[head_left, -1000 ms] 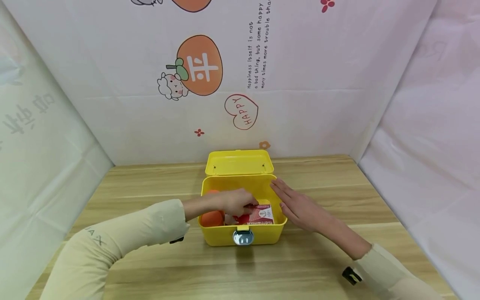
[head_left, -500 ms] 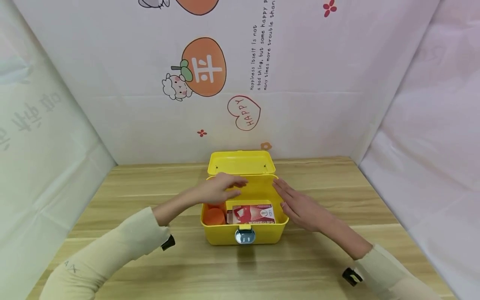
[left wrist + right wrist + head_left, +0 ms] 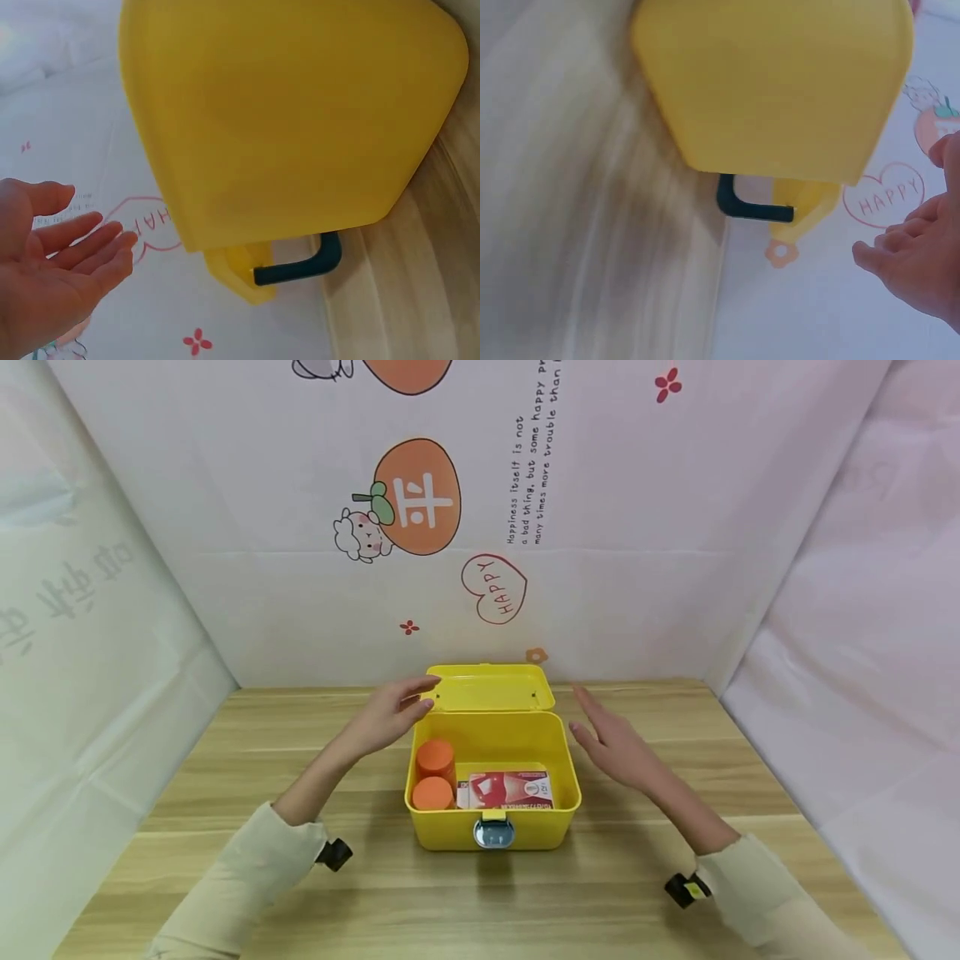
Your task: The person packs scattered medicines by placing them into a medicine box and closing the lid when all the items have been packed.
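Note:
A yellow plastic box [image 3: 450, 835] stands on the table with its lid [image 3: 491, 693] tipped back. Two orange round-topped containers, a front one [image 3: 432, 794] and a rear one [image 3: 436, 755], stand at the left inside it. Beside them lies a red and white carton [image 3: 510, 789]. My left hand [image 3: 386, 718] holds nothing, its relaxed fingers near the lid's left edge; in the left wrist view that hand [image 3: 64, 262] is apart from the box. Past the box's right rim is my right hand [image 3: 615, 747], also holding nothing, fingers extended. A grey latch [image 3: 493, 834] hangs in front.
The wood-grain table [image 3: 300, 902] extends around the box. A printed white cloth [image 3: 615, 568] rises just behind the lid, with cloth walls at both sides. The dark carrying handle [image 3: 304, 268] shows on the lid's back side.
My left hand has come up out of the box and moved left, letting go of the carton. The right hand has drawn slightly away from the right rim.

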Motion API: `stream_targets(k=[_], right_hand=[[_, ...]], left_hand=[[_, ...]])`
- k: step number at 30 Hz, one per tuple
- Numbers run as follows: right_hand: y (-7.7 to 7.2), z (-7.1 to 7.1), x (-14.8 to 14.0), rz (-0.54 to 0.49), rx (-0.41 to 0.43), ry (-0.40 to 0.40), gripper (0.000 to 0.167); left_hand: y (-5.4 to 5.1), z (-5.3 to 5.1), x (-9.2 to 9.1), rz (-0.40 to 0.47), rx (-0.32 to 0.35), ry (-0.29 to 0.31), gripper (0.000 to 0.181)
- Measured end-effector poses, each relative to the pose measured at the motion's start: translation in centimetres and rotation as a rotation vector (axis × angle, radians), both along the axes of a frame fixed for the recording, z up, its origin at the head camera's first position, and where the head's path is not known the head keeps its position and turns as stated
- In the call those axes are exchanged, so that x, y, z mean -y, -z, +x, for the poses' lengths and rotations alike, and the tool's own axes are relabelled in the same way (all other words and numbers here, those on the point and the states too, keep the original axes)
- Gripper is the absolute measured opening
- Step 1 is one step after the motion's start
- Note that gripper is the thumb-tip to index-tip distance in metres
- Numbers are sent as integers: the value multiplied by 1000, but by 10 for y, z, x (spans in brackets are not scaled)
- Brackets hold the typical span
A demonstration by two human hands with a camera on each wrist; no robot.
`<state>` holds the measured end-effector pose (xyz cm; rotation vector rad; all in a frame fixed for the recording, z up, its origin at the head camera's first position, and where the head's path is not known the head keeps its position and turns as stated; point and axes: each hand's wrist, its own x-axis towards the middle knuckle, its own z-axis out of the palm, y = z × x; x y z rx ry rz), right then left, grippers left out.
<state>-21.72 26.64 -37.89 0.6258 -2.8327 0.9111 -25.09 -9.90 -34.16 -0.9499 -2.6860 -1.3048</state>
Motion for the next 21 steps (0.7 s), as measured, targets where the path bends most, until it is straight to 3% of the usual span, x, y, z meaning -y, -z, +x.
stream_targets(k=[7,11,15,21], right_hand=[[-1,-25,3,-93,131,76,67],[6,-37,3,-170,247,118,72],[16,-47,5,-319,354,92,70],[27,-57,13,-549,448,29,59]], left_hand=[[26,-16,11,154,70,-182,47],[48,-25,15,158,165,-260,50],[63,-30,15,166,261,-269,50],[72,-37,9,356,365,-162,46]])
